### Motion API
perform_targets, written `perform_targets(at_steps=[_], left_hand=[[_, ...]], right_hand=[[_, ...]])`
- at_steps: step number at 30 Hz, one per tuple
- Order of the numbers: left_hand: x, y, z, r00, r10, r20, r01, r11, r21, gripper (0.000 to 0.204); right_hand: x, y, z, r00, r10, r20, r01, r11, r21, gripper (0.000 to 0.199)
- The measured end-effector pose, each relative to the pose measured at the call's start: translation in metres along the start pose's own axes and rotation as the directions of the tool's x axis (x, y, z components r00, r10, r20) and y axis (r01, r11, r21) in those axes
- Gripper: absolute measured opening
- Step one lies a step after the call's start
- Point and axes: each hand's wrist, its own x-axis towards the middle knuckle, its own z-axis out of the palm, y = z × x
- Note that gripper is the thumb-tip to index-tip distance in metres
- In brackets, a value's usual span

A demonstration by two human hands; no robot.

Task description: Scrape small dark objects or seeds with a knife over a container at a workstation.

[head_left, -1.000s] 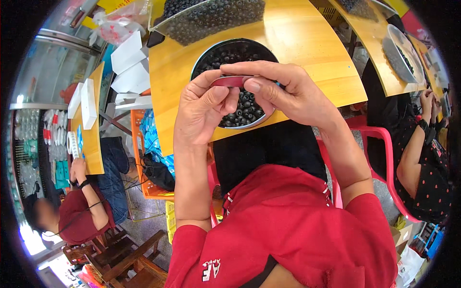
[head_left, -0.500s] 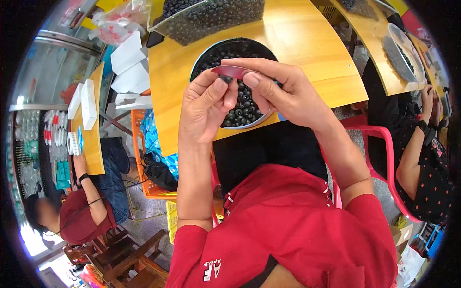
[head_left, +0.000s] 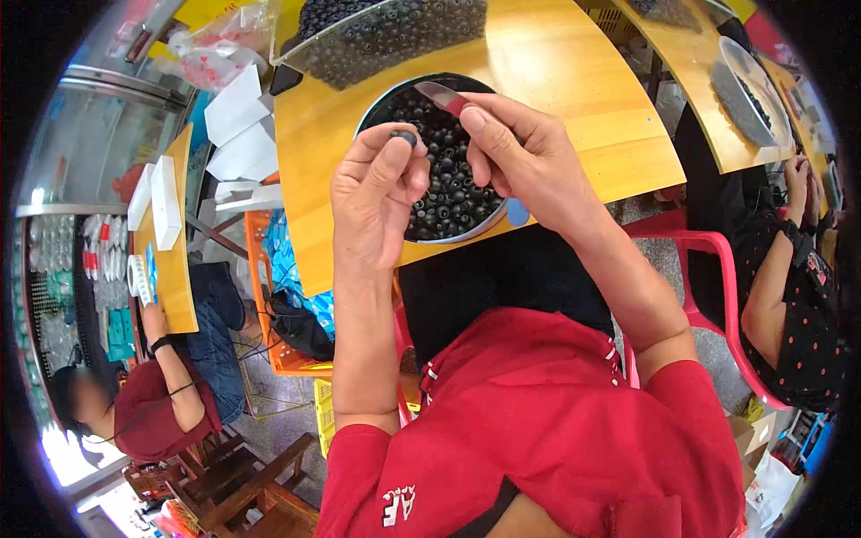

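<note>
My left hand point(head_left: 377, 193) pinches a small dark round bead-like piece point(head_left: 405, 137) between thumb and fingertips. My right hand point(head_left: 525, 157) grips a small knife point(head_left: 442, 95), its short blade pointing up and left, apart from that piece. The handle is mostly hidden by my fingers. Both hands are above a round bowl point(head_left: 448, 239) on the table's near edge. Many similar dark, shiny pieces point(head_left: 448, 202) fill it, some with pale spots. I cannot tell their exact kind.
Beyond the bowl, a clear bin point(head_left: 395, 45) of dark pieces stands on the wooden table point(head_left: 592, 117). A seated person point(head_left: 789, 296) is at the right by another table with a clear tub point(head_left: 755, 94). Another person point(head_left: 166, 394) sits at the left near white boxes point(head_left: 166, 202).
The knife blade has come away from the dark piece, and my right hand has turned its tip up and away. My left hand still holds the piece, now more visible.
</note>
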Motion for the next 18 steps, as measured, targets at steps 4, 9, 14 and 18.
perform_targets(at_steps=[4,9,14,18], left_hand=[[0.002,0.002,0.005,0.999,0.005,-0.042,-0.003,0.999,0.049,0.022],[0.001,0.0,0.012,0.994,0.007,-0.105,0.001,0.997,0.076,0.025],[0.002,-0.007,0.01,0.993,0.035,-0.111,-0.039,0.998,-0.041,0.025],[0.002,-0.013,0.009,0.995,0.039,-0.089,-0.053,0.987,-0.155,0.026]], right_hand=[[0.0,0.001,-0.001,1.0,0.021,-0.008,-0.021,0.999,-0.039,0.033],[-0.003,0.003,0.003,1.0,-0.026,0.011,0.026,1.0,-0.005,0.034],[-0.006,-0.002,0.012,0.999,-0.041,-0.009,0.041,0.999,0.015,0.035],[-0.007,-0.004,0.013,0.999,-0.037,0.023,0.037,0.999,-0.005,0.035]])
